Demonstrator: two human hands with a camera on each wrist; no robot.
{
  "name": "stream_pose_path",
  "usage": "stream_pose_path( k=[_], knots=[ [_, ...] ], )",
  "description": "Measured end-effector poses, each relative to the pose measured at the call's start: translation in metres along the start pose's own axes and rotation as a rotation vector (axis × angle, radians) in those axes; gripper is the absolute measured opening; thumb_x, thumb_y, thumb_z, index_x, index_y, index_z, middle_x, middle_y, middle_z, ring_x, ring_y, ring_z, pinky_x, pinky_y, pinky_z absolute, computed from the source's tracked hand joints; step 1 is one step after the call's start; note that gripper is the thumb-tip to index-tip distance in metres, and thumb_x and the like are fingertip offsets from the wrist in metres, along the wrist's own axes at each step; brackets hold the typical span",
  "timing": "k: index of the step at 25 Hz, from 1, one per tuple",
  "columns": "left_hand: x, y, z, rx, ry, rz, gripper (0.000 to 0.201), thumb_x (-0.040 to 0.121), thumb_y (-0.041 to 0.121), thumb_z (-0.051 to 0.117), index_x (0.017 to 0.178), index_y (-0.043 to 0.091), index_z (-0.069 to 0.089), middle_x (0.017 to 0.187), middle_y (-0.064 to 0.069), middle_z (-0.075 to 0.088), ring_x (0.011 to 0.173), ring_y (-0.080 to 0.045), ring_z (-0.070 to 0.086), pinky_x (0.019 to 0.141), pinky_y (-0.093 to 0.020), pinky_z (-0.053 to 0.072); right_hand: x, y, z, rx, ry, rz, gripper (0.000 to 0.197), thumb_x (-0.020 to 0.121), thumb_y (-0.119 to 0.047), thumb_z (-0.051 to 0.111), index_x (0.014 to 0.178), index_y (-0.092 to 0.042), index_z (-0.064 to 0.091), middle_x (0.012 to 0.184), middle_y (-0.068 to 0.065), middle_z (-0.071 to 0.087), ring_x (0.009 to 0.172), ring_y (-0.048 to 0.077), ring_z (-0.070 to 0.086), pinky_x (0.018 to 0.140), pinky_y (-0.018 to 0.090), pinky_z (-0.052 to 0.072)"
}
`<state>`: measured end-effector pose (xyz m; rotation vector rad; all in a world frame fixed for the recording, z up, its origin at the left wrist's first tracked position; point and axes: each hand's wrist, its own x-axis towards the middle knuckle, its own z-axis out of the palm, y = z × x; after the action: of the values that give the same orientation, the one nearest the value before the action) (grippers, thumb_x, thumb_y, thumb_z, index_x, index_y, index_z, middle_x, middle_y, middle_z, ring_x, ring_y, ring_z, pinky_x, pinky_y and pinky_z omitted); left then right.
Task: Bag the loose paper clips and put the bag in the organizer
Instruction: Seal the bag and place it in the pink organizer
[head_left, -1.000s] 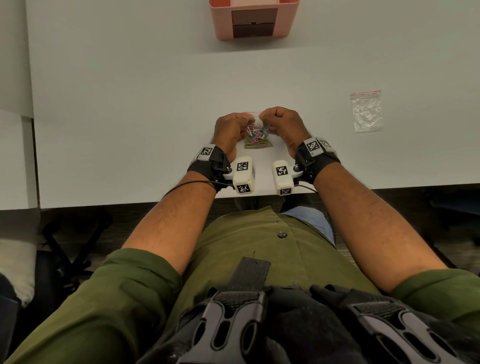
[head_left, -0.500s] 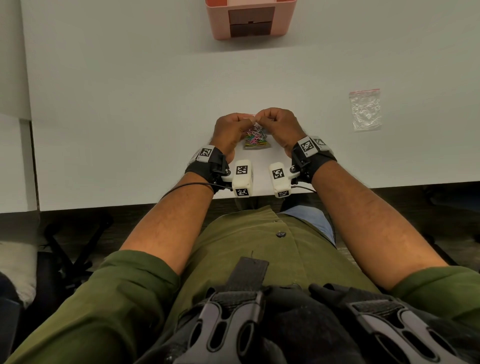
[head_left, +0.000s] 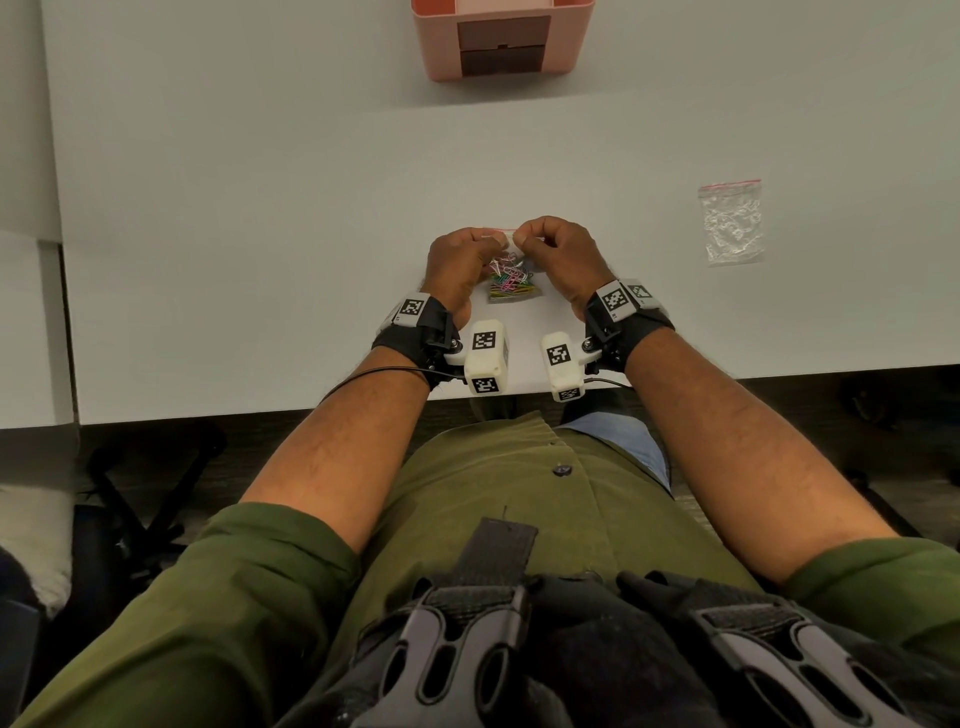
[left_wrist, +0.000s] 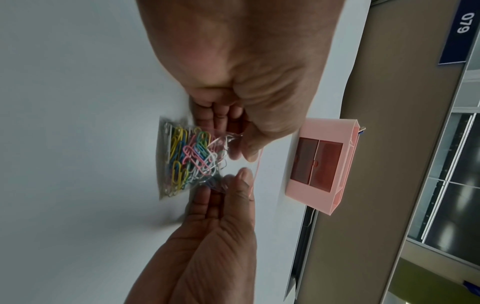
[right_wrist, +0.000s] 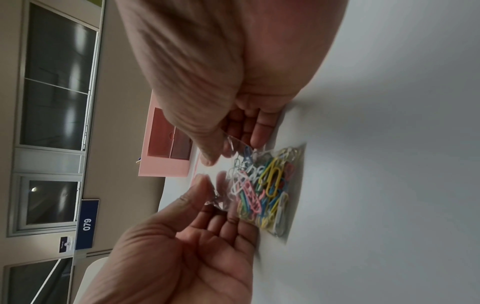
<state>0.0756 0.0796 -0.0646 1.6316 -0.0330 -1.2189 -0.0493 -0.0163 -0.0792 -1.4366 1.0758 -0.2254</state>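
- Clear plastic bag with a red strip along its mouth, held between both hands near the front edge of the white table; lower end resting on the tabletop.
- Packed with paper clips in yellow, pink, blue, green and white, bunched toward the bottom end.
- Left hand pinching the bag's top at one side, thumb against forefinger, other fingers curled beneath.
- Right hand pinching the top at the other side in the same way; thumb tips near each other along the red strip.
- Mouth of the bag: sealed or not, cannot tell.
- Pink organizer at the far edge of the table, straight ahead and well apart from the hands; two dark drawer fronts facing the person.
- Second clear bag, also red-topped, lying flat on the table well to the right.
- Nothing between the held bag and the organizer but bare tabletop.
- Blue door sign reading 079 on the wall beyond the table.
- Against half a second ago: hands in much the same spot, same two-handed pinch on the bag's top, second bag and organizer unmoved.
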Motion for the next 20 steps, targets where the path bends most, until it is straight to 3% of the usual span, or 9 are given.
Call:
stream_pose_path(
  k=[4, 8, 14, 20],
  knots=[
    [-0.0014, 0.0002, 0.0014, 0.010, 0.006, 0.012, 0.009, 0.091, 0.002, 0.069, 0.098, 0.004, 0.073, 0.091, -0.012, 0.075, 0.077, -0.018, 0.072, 0.068, -0.025, 0.058, 0.0007, -0.0022, 0.0031, -0.010, 0.020, 0.029, 0.006, 0.093, -0.024, 0.065, 0.092, -0.020, 0.070, 0.092, 0.000, 0.070, 0.081, 0.014, 0.065, 0.081, 0.037, 0.056],
    [-0.0021, 0.0005, 0.0017, -0.011, 0.006, 0.003, 0.011, 0.092, 0.003, 0.068, 0.102, 0.002, 0.073, 0.093, -0.013, 0.075, 0.078, -0.018, 0.072, 0.068, -0.025, 0.059, -0.0020, -0.0044, 0.0002, 0.040, 0.019, 0.025, 0.010, 0.093, -0.021, 0.066, 0.096, -0.013, 0.071, 0.093, 0.005, 0.071, 0.080, 0.016, 0.066, 0.079, 0.036, 0.058],
    [-0.0017, 0.0015, 0.0020, -0.045, 0.013, 0.003, 0.009, 0.092, 0.001, 0.066, 0.099, 0.003, 0.072, 0.092, -0.013, 0.073, 0.076, -0.019, 0.071, 0.067, -0.026, 0.058, -0.0001, 0.0000, -0.0026, 0.049, 0.044, 0.005, 0.004, 0.091, -0.021, 0.068, 0.088, -0.020, 0.071, 0.085, 0.002, 0.070, 0.079, 0.017, 0.065, 0.087, 0.046, 0.057],
    [-0.0006, 0.0005, 0.0018, -0.036, 0.024, -0.012, 0.009, 0.092, 0.002, 0.069, 0.100, 0.002, 0.072, 0.091, -0.013, 0.073, 0.075, -0.019, 0.071, 0.065, -0.026, 0.058, -0.0011, 0.0000, -0.0036, 0.098, 0.049, 0.039, 0.005, 0.092, -0.017, 0.067, 0.091, -0.018, 0.073, 0.084, 0.001, 0.070, 0.081, 0.017, 0.064, 0.090, 0.047, 0.056]
  ],
)
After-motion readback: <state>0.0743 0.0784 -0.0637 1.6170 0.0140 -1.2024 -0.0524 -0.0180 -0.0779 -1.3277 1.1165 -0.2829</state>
